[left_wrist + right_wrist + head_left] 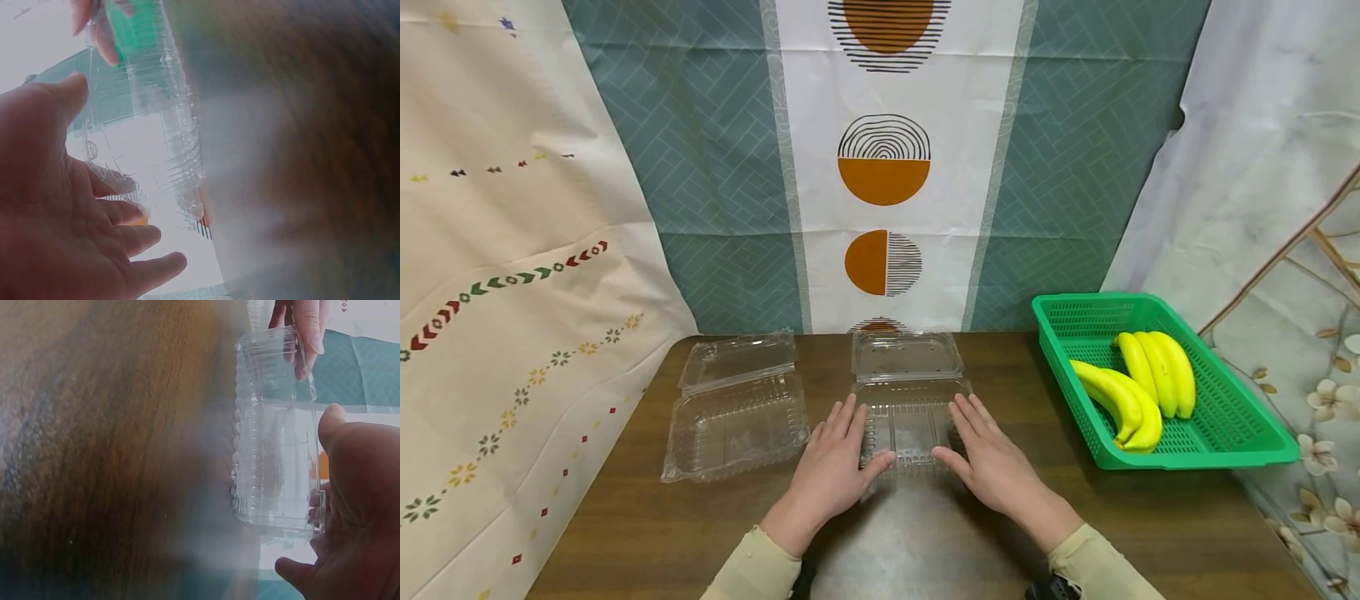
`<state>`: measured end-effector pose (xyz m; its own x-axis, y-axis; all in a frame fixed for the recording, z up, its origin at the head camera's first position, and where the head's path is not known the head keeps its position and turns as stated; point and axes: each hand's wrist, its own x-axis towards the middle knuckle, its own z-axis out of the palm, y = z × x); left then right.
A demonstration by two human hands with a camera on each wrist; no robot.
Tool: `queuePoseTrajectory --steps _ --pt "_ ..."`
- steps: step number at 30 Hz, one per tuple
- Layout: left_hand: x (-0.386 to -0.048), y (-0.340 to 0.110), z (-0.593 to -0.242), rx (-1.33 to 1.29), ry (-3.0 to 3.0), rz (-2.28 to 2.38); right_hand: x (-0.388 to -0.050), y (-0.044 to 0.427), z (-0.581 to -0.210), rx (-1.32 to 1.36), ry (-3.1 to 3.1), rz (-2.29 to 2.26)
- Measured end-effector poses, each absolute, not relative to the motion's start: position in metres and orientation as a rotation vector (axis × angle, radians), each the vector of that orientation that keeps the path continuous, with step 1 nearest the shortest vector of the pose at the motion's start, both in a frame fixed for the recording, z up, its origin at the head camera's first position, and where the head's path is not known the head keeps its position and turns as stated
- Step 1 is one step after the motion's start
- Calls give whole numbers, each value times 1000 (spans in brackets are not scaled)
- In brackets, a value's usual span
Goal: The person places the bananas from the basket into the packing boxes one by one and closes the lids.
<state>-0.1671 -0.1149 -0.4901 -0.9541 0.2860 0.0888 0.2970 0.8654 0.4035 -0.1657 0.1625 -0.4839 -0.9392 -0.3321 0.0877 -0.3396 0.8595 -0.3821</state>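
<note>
Between the fingers of the two hands lies an opened, clear, thin-plastic clamshell container [913,421], rectangular, with finely ribbed walls, lengthwise grooves in its floor and a shiny, rippled rim; its base sits between the fingertips, and its hinged lid lies folded back just beyond them; the left hand [829,471] is at the base's left side and the right hand [1000,467] at its right, both with fingers straight and slightly spread, thumbs apart and pointing inward; whether every fingertip touches the plastic cannot be told.

Just left of the left fingers rests a second opened, clear, ribbed plastic clamshell container [737,433], slightly skewed, its lid also on the far side; well to the right of the right fingers stands a green, rectangular, perforated plastic basket [1198,461], with smooth yellow bananas in two bunches: a front bunch [1123,406] nearer the fingers, and a rear bunch [1161,375] farther off and to the right; the basket's left wall stands between the right fingers and the fruit.

Beneath the fingers spreads a brown, wood-grained, glossy table [895,554]; beyond them hangs a teal and white fabric curtain [722,167] with orange discs; far left is a creased cream cloth [512,333] with embroidery-like motifs, and far right a pale, flower-patterned cloth [1292,258].
</note>
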Motion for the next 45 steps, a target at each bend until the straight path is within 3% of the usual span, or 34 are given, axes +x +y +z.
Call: queuePoseTrajectory --steps 28,45 --pt "-168 -115 -486 -462 -2989 -679 -151 217 -429 570 -2833 383" --pt "-166 -114 -489 -458 -2995 -681 -156 248 -414 504 -2782 353"
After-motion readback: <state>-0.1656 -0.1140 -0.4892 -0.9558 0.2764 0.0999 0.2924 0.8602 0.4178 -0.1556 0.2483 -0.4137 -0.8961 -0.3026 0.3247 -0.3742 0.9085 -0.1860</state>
